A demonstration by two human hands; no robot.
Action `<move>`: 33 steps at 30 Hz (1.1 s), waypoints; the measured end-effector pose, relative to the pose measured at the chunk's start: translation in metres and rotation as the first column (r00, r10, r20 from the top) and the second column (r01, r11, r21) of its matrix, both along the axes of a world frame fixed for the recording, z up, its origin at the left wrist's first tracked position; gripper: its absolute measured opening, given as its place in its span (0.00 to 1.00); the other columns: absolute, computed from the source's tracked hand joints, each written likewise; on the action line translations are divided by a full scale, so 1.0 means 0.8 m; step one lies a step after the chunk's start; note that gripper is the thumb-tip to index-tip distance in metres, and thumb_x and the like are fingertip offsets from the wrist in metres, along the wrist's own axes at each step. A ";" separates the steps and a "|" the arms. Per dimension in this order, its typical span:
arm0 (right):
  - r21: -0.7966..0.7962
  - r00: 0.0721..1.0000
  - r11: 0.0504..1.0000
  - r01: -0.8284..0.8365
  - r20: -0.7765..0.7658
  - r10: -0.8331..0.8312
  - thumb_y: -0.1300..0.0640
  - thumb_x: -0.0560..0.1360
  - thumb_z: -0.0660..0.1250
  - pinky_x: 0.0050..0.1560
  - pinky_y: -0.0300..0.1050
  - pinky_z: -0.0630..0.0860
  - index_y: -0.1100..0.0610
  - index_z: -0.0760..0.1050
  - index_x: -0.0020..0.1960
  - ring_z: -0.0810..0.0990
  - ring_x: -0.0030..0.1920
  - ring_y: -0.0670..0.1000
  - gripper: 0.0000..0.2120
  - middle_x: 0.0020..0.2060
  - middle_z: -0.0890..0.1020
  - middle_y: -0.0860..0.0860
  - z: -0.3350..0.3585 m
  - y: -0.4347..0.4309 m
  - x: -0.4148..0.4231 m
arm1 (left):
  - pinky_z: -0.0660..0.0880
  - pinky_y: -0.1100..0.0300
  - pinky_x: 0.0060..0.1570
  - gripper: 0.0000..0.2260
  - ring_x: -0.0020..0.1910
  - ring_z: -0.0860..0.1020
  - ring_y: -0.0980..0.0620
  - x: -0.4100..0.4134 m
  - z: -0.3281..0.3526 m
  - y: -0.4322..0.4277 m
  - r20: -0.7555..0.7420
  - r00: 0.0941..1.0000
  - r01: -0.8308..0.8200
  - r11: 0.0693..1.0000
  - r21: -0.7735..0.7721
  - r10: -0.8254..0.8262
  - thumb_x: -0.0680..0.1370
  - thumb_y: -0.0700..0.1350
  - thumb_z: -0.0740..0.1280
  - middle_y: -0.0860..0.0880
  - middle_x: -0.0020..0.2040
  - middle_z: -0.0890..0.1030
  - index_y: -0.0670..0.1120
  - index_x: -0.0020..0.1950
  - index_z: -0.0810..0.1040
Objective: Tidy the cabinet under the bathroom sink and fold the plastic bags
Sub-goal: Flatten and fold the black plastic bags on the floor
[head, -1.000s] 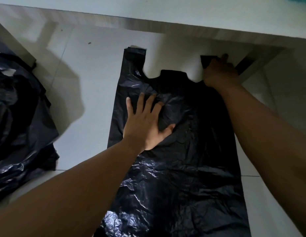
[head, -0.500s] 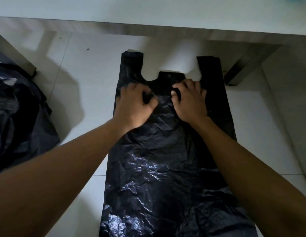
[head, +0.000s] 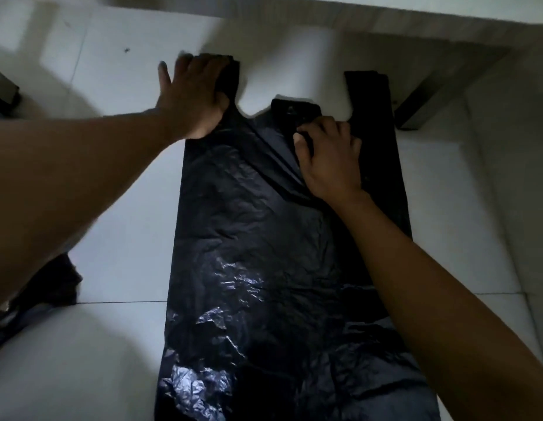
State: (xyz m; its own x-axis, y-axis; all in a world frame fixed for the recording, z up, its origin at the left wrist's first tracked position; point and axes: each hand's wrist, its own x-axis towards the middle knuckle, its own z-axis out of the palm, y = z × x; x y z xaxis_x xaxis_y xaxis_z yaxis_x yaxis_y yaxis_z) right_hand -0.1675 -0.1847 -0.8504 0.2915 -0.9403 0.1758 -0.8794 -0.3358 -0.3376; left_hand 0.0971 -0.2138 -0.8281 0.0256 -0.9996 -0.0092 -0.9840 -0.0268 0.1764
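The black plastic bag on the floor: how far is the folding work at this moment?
Done: the black bag lies spread flat on the tiled floor, handles pointing away. In hand: the left hand presses the left handle flat, while the right hand, fingers curled, holds the plastic near the top middle. Left: no fold is made yet, and more dark bags wait crumpled at the lower left.
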 end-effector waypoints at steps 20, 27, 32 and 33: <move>0.122 0.968 0.962 -0.244 0.087 0.234 0.51 0.82 0.56 0.52 0.53 0.76 0.55 0.78 0.53 0.73 0.53 0.54 0.13 0.51 0.77 0.53 0.134 0.029 0.064 | 0.56 0.37 0.71 0.28 0.70 0.70 0.45 -0.002 0.122 0.201 0.185 0.982 -0.026 0.995 -0.097 0.044 0.78 0.65 0.60 0.47 0.71 0.72 0.51 0.73 0.68; 0.112 0.850 0.849 -0.517 0.188 0.493 0.49 0.82 0.56 0.55 0.53 0.76 0.56 0.77 0.57 0.76 0.55 0.55 0.15 0.55 0.78 0.53 0.187 0.092 0.233 | 0.61 0.41 0.66 0.23 0.67 0.70 0.44 0.131 0.193 0.299 0.208 0.874 -0.412 0.897 -0.161 0.439 0.77 0.64 0.61 0.47 0.66 0.74 0.54 0.68 0.72; 0.144 0.777 0.770 -0.622 0.233 0.584 0.49 0.80 0.59 0.50 0.51 0.77 0.55 0.77 0.54 0.78 0.50 0.54 0.12 0.49 0.79 0.51 0.182 0.142 0.330 | 0.64 0.44 0.58 0.22 0.59 0.74 0.44 0.206 0.195 0.359 0.183 0.758 -0.634 0.773 -0.022 0.626 0.77 0.65 0.61 0.47 0.58 0.78 0.53 0.64 0.74; 0.155 0.776 0.765 -0.625 0.230 0.587 0.47 0.80 0.60 0.49 0.51 0.77 0.54 0.76 0.52 0.78 0.49 0.54 0.12 0.48 0.79 0.50 0.176 0.149 0.344 | 0.64 0.45 0.57 0.22 0.57 0.75 0.45 0.213 0.189 0.368 0.161 0.747 -0.654 0.756 0.006 0.645 0.77 0.65 0.60 0.47 0.57 0.78 0.53 0.63 0.74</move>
State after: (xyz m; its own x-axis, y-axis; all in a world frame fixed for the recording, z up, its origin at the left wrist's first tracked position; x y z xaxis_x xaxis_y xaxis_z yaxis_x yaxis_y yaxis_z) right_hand 0.1079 -0.0659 -0.7094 0.7987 -0.5950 0.0903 -0.4440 -0.6839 -0.5789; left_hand 0.2675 0.0805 -0.6766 0.6742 -0.7384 -0.0111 -0.7383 -0.6743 0.0151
